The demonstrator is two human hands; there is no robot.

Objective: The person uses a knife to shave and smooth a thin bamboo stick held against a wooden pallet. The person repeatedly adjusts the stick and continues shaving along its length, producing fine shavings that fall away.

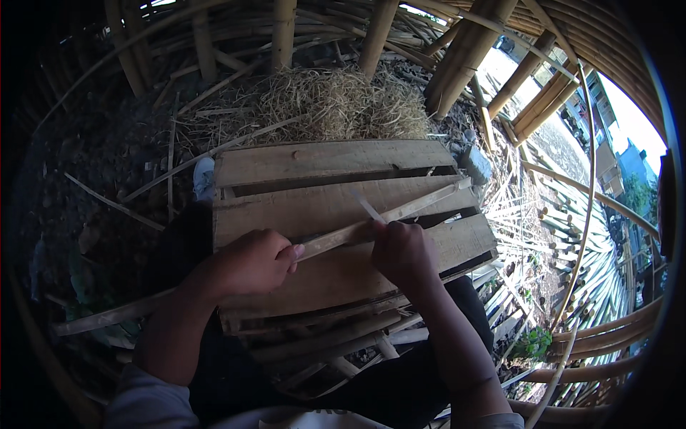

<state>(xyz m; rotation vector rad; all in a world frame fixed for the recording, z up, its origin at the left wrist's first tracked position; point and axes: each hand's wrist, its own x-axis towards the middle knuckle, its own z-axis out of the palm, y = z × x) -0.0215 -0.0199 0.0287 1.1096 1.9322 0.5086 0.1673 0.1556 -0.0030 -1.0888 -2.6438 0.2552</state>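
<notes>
Left hand (pixel 259 262) clamps a bamboo strip (pixel 332 241), right hand (pixel 406 252) a blade (pixel 366 206), over slatted boards (pixel 329 161), shavings (pixel 325 100) heaped beyond.

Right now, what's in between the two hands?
In the head view, part of the pale strip runs between the left hand and right hand, above wooden planks.

The bench (pixel 329 161) had a top of spaced wooden planks (pixel 279 209); a strip (pixel 336 238) slanted across them, contact unclear.
</notes>
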